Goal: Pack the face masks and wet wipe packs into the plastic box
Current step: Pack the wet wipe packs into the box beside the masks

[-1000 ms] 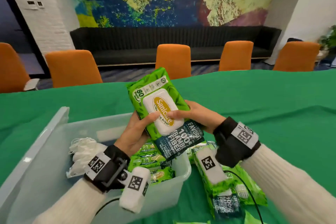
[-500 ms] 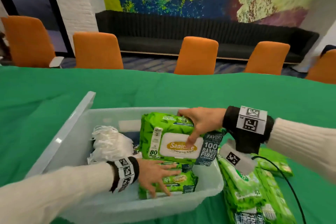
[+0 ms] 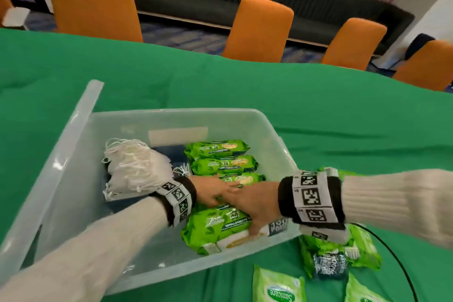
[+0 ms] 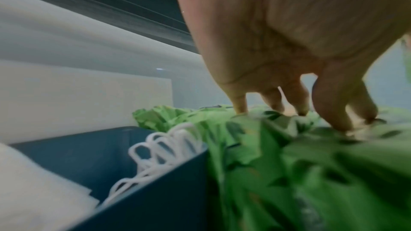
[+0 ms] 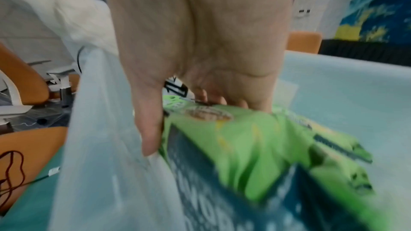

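Note:
The clear plastic box [image 3: 171, 113] holds a white stack of face masks [image 3: 134, 167] at its left and a row of green wet wipe packs [image 3: 223, 164] standing on edge at its right. My right hand [image 3: 252, 211] grips the nearest wet wipe pack [image 3: 215, 225] down by the box's front wall. In the right wrist view its thumb [image 5: 149, 138] lies on one face of that pack [image 5: 244, 138] and its fingers on the other. My left hand [image 3: 209, 191] presses straight fingers [image 4: 240, 104] onto the packs behind it, beside a blue mask carton [image 4: 155, 173].
More green wet wipe packs [image 3: 328, 260] lie on the green table to the right of the box, with two flat packs [image 3: 279, 289] at the front edge. A translucent lid [image 3: 90, 100] leans along the box's left side. Orange chairs [image 3: 257, 29] line the table's far edge.
The right hand has lowered the pack from above the box down onto its edge at the front of the row. The left hand has moved up onto the packs behind it.

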`<state>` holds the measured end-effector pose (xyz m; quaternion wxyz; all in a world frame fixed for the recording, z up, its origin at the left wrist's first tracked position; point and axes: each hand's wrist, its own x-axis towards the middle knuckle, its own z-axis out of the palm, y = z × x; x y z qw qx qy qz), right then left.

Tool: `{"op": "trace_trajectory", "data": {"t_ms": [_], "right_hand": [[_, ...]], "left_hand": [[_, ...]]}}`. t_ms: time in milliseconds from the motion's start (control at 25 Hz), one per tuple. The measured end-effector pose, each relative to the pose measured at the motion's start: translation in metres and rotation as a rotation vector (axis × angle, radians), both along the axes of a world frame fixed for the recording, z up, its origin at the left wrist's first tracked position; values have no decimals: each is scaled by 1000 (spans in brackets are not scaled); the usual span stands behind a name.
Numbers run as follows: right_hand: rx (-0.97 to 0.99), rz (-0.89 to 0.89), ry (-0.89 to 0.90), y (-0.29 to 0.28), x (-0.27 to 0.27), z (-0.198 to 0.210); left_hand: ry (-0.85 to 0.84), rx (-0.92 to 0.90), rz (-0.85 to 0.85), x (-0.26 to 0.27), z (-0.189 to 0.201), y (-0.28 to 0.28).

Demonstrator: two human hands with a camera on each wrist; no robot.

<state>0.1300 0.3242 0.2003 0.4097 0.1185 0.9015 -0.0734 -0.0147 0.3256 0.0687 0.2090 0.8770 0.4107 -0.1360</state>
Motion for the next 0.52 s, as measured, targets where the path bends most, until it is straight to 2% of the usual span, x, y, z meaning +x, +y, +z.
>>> {"op": "trace_trajectory", "data": {"t_ms": [80, 200, 320, 440, 520], "right_hand": [[-4, -4, -90, -4, -1, -21], [42, -10, -239, -5, 2, -44], [141, 150, -204, -2, 10, -41], [136, 304, -189, 0, 17, -26], [122, 364, -339, 3, 22, -24]], "left_hand": [[-38, 0, -101, -4, 7, 5], [19, -24, -69, -13, 1, 7], [20, -33, -48, -6, 8, 4], [-9, -143, 124, 1, 15, 3], [-43, -283, 269, 17, 21, -5]]}}
